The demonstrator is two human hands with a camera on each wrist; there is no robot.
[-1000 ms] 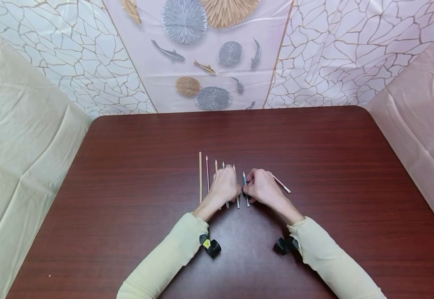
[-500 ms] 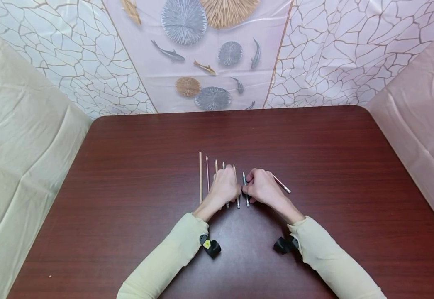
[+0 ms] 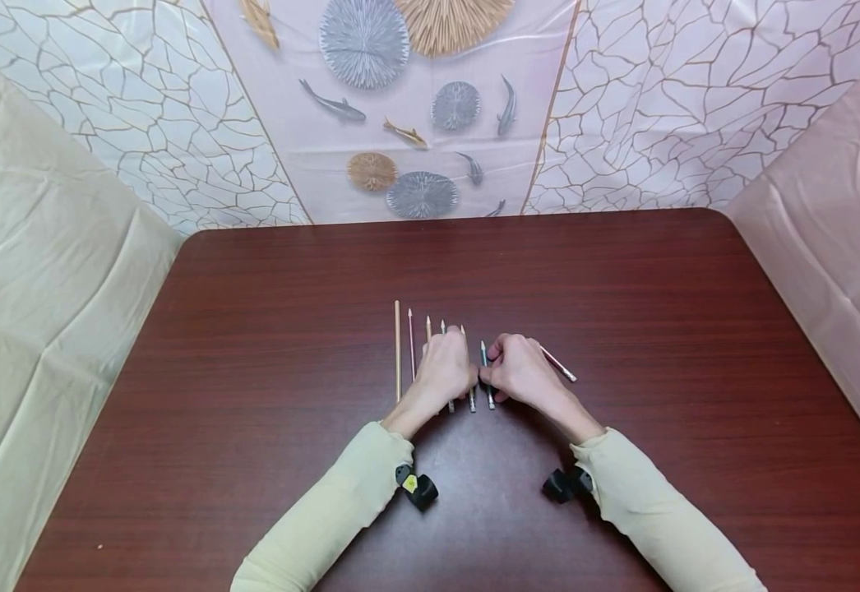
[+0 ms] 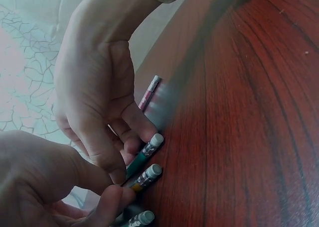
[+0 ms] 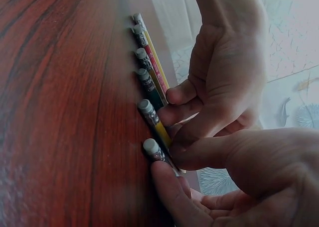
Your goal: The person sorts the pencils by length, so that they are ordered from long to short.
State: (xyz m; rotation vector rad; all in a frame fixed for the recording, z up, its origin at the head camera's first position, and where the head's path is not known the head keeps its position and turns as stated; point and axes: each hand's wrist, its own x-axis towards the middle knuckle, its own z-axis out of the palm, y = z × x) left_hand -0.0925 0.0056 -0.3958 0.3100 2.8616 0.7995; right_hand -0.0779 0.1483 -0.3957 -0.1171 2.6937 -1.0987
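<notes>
Several pencils lie side by side on the table, tips pointing to the far side. My left hand (image 3: 445, 366) is over the middle of the row and pinches a yellow pencil (image 5: 158, 128) between thumb and fingers. Right beside it, my right hand (image 3: 522, 370) pinches a green pencil (image 4: 141, 158) near its eraser end. The two thumbs are close together in both wrist views. Left of the yellow pencil is a dark green pencil (image 5: 151, 88), partly hidden by the left hand. A red pencil (image 3: 558, 364) lies slanted beyond the right hand, its far part covered.
At the row's left end lie a long yellow pencil (image 3: 397, 353) and a pink-red pencil (image 3: 411, 337), with another yellowish pencil (image 3: 428, 329) beside them. The dark red wooden table (image 3: 252, 329) reaches back to a patterned curtain (image 3: 415, 107). Pale cloth hangs on both sides.
</notes>
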